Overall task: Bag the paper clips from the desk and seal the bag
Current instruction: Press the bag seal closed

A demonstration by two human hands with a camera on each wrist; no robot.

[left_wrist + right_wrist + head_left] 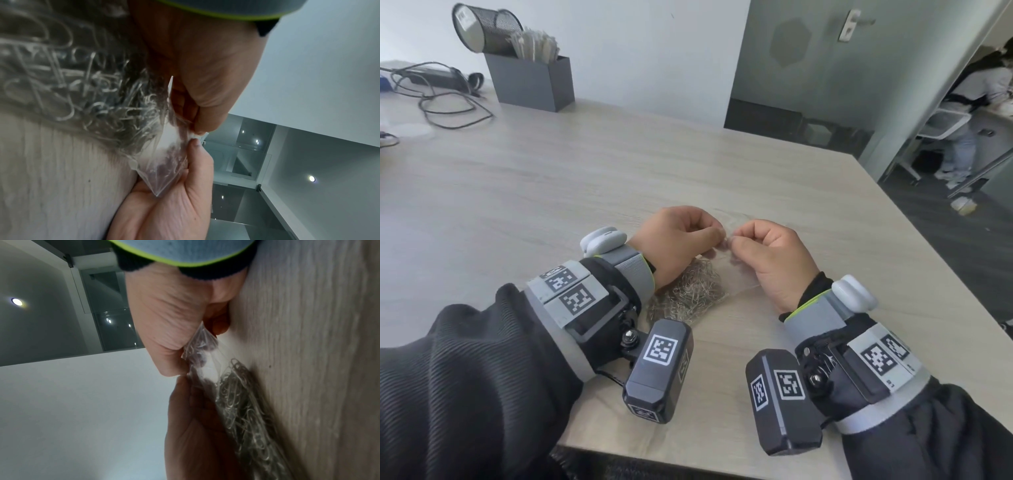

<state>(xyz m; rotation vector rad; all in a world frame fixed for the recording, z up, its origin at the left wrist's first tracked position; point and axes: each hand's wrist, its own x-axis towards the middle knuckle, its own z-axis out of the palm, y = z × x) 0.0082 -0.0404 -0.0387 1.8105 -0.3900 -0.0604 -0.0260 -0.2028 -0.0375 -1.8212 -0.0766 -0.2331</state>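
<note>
A clear plastic bag (743, 274) stands up from the desk (534, 192), its top edge pinched from both sides. My left hand (717, 236) holds the left part of that edge between thumb and fingers, and my right hand (734, 240) pinches it just beside. The two hands nearly touch. A heap of silver paper clips (688, 296) lies low at the bag's left, below my left wrist, seemingly inside the film. In the left wrist view the bag (164, 155) hangs between left hand (197, 129) and right hand (194, 146), clips (72, 81) behind. The right wrist view shows clips (242, 410) within the bag (203, 356).
A grey organiser box (530, 82) with a tipped black mesh cup (486, 31) stands at the far left, with cables (441, 102) beside it. The desk's right edge (914, 219) drops to dark floor. A person (979, 113) stands beyond the open door.
</note>
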